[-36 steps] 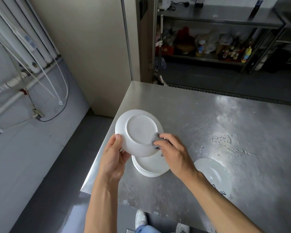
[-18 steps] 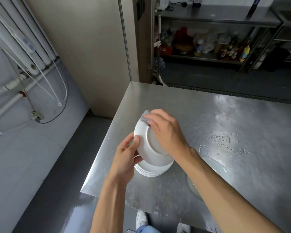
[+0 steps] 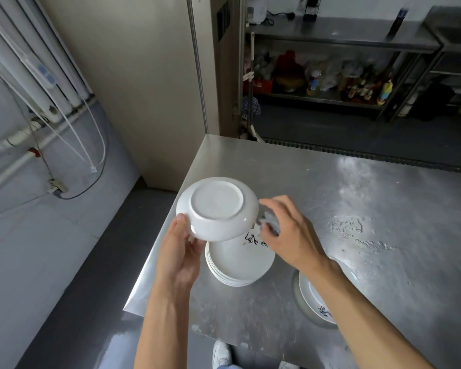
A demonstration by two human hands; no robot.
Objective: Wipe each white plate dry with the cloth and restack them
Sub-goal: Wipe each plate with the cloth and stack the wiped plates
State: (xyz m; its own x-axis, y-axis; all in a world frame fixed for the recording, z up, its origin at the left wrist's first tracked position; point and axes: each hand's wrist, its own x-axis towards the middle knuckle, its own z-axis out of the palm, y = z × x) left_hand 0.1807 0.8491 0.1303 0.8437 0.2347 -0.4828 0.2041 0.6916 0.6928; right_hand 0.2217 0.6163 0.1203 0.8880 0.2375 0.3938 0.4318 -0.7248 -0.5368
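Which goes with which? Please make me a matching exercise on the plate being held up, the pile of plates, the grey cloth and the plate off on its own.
Things:
1. held plate
2. stack of plates
3. cloth
4. lone plate

Places or states:
a. alone on the table, right of the stack
b. held in the right hand
c. gripped at its rim by the left hand, underside facing the camera
d. on the table below the held plate, black writing on the top one

Pairs: 1-c, 2-d, 3-b, 4-a.
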